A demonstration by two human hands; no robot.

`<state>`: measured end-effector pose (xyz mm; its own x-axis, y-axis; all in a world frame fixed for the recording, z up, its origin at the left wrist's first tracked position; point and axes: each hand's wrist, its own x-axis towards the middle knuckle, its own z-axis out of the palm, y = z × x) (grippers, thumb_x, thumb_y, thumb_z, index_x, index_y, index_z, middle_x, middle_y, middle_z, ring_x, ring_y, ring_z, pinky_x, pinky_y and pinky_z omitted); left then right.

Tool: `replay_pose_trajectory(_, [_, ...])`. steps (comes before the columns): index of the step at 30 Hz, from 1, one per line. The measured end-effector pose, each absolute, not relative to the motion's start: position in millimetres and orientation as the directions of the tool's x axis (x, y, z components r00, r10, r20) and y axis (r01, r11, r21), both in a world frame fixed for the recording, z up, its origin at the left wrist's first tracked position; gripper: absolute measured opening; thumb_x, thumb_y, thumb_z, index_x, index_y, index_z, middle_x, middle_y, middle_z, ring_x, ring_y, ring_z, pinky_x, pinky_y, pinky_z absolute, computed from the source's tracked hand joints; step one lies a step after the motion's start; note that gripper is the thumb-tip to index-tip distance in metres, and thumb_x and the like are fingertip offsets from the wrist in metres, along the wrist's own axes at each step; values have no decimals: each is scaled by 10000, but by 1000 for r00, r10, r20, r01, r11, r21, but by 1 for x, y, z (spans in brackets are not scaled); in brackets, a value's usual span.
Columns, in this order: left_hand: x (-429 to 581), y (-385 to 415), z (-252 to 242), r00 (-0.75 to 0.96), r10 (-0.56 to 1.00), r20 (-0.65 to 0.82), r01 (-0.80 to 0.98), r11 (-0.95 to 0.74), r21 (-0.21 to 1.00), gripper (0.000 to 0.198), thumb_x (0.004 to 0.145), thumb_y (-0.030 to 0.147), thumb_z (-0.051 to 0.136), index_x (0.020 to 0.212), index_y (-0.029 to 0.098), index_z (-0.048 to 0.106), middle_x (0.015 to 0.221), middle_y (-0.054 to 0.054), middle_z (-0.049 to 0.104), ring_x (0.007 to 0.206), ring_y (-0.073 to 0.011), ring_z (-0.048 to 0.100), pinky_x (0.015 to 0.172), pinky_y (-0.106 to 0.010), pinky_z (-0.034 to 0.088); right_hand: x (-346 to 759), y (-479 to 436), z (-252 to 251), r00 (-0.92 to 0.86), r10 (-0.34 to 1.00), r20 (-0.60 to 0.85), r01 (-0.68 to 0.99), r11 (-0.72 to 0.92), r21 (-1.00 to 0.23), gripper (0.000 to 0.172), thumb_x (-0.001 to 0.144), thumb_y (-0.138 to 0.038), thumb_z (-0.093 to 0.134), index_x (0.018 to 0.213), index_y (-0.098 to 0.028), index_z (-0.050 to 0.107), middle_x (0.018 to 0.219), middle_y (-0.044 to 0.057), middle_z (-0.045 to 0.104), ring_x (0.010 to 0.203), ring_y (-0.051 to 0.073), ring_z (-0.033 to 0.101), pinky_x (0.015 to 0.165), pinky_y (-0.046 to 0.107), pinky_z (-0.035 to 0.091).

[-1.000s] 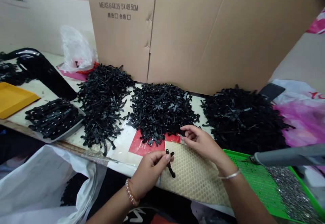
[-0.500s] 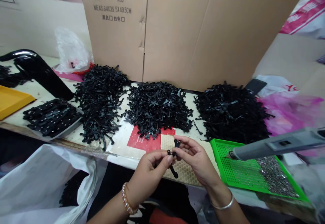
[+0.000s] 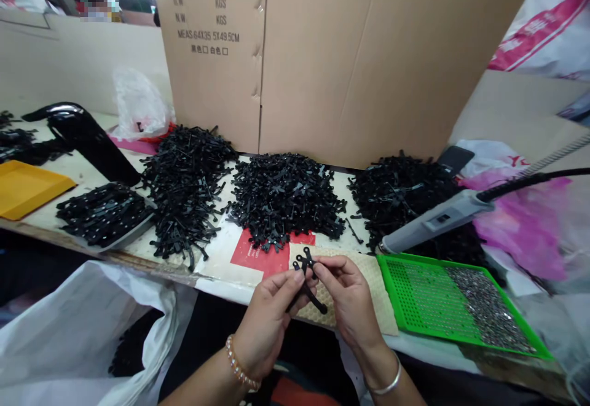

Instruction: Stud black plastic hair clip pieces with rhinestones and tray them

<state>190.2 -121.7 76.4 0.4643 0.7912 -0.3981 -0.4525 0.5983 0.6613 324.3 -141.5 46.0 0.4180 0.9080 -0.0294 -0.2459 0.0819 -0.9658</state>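
Note:
Between my hands, over the front of the bench, are small black plastic arm pieces with round holed ends, overlapping one another. My left hand pinches them from the left between thumb and fingers. From the right, my right hand grips the upper ends with thumb and forefinger. How the pieces join is hidden by my fingers. Under them lies a beige honeycomb-textured pad. Right of the pad stands a green tray of small metal screws, and a grey electric screwdriver hangs over its back edge.
Heaps of black parts lie at left, centre and right. A large cardboard box walls off the back. At left are a filled shallow container, a yellow tray and a white sack below the bench edge.
The black pieces have turned in my hands, with their holed ends now fanned upward. The screwdriver has swung up and back from above the tray. My view has shifted slightly.

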Motion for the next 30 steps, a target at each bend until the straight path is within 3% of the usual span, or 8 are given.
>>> replay_pose_trajectory(7, [191, -120, 77, 456, 804, -382, -345, 555, 757, 297, 731, 408, 727, 878, 151, 747, 914, -94, 709, 900, -200, 626, 819, -294, 496, 329, -150, 41, 351, 936, -17, -247, 75, -966, 195, 713, -332, 800, 821, -220, 683, 936, 24, 658, 883, 163, 612, 823, 265, 497])
replay_pose_trajectory(12, [186, -113, 79, 533, 787, -309, -147, 447, 882, 310, 766, 418, 681, 850, 126, 740, 781, -63, 687, 731, -148, 586, 731, -249, 467, 349, -152, 47, 151, 968, -201, -383, -130, -915, 342, 750, -464, 745, 967, -208, 680, 962, 61, 650, 844, 169, 608, 741, 258, 496])
replay_pose_trajectory(15, [183, -110, 81, 579, 771, -265, -15, 335, 942, 321, 796, 433, 637, 787, 124, 722, 721, -43, 659, 685, -135, 549, 675, -230, 431, 360, -147, 54, 1, 966, -260, -309, -247, -918, 359, 769, -409, 746, 1057, -209, 669, 915, 48, 656, 786, 138, 598, 700, 227, 474])
replay_pose_trajectory(18, [180, -108, 81, 593, 762, -260, 43, 292, 955, 341, 788, 456, 632, 743, 126, 703, 708, -42, 652, 673, -139, 545, 651, -230, 416, 367, -142, 57, -95, 965, -243, -208, -258, -944, 379, 738, -336, 782, 1079, -216, 668, 877, 31, 658, 782, 137, 596, 717, 240, 474])
replay_pose_trajectory(21, [178, -108, 80, 594, 748, -298, 35, 346, 938, 349, 772, 472, 640, 757, 129, 702, 729, -48, 661, 695, -146, 562, 678, -239, 434, 369, -140, 56, -70, 970, -232, -208, -242, -948, 362, 712, -313, 802, 1038, -212, 679, 843, 26, 654, 761, 137, 599, 715, 250, 485])
replay_pose_trajectory(26, [174, -110, 84, 538, 775, -331, 26, 378, 926, 369, 763, 487, 647, 797, 123, 696, 770, -50, 659, 635, -118, 561, 615, -220, 454, 366, -138, 58, 154, 966, -208, -326, -149, -934, 367, 678, -307, 831, 994, -211, 673, 785, 5, 628, 680, 105, 562, 618, 194, 457])
replay_pose_trajectory(30, [176, -114, 90, 632, 663, -401, 31, 496, 868, 432, 729, 535, 662, 802, 110, 685, 806, -80, 683, 557, -97, 570, 559, -214, 468, 358, -138, 64, 155, 966, -209, -354, -143, -924, 376, 663, -317, 839, 980, -208, 667, 785, 5, 621, 682, 105, 555, 621, 194, 451])
